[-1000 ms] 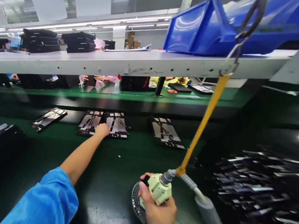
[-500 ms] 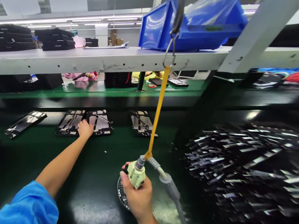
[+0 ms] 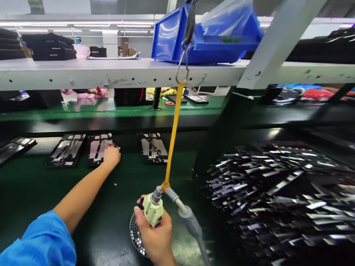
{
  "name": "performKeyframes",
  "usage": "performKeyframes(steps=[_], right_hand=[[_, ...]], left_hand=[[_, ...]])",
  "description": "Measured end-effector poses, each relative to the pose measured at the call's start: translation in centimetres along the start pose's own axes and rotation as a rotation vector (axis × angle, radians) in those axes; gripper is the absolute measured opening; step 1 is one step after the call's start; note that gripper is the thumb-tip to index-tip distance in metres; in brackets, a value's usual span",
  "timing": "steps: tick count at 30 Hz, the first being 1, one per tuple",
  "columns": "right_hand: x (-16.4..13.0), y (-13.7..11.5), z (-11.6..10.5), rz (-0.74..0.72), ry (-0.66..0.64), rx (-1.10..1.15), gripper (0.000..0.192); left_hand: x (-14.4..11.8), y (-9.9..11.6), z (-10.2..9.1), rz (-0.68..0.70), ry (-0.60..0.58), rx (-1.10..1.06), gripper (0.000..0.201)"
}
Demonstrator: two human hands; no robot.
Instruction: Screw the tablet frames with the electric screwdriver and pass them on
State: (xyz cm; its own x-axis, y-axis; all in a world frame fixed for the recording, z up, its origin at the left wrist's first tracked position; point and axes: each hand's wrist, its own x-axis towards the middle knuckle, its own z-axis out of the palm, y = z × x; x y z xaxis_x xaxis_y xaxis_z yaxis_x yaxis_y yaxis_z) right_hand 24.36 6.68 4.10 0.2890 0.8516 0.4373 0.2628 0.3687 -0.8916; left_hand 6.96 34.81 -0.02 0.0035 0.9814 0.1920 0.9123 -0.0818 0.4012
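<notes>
My left hand reaches to the back of the dark green work surface, its fingers curled at the right edge of a flat black-framed device panel. The hand covers part of that edge. To its left lie a similar panel and a slanted one; another panel lies to its right. My right hand is closed round a pale green tool with a grey corrugated cable or hose. Under the tool shows a round perforated metal disc. A yellow strap suspends the tool from a metal hook.
Many dark strips with shiny ends are heaped on the right. A white shelf rail crosses above, carrying blue bins and stacked black trays. A slanted post stands at right. Other people work beyond.
My left hand has moved right, from between two panels to the right edge of one. The gap between those panels is slightly wider. My right hand keeps its hold; the view has turned slightly right.
</notes>
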Motion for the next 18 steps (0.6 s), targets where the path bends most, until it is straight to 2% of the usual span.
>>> performKeyframes(steps=[2,5,10,14,18], right_hand=[[-0.1,0.0,0.1,0.019,-0.003,0.008,0.021],[-0.1,-0.3,0.2,0.029,0.016,0.027,0.022],[0.0,-0.8,0.3,0.016,0.008,0.059,0.022],[0.1,-0.8,0.2,0.011,0.008,0.062,0.022],[-0.2,-0.6,0.3,0.020,0.001,0.062,0.023]], left_hand=[[0.7,-1.3,-1.0,-0.008,-0.023,-0.026,0.034],[1.7,-4.2,-3.5,-0.055,-0.045,-0.056,0.034],[1.5,-9.9,-7.1,-0.265,0.022,-0.095,0.038],[-0.1,-13.1,-7.5,-0.490,0.089,-0.119,0.040],[-1.1,-14.4,-7.1,-0.561,0.127,-0.176,0.039]])
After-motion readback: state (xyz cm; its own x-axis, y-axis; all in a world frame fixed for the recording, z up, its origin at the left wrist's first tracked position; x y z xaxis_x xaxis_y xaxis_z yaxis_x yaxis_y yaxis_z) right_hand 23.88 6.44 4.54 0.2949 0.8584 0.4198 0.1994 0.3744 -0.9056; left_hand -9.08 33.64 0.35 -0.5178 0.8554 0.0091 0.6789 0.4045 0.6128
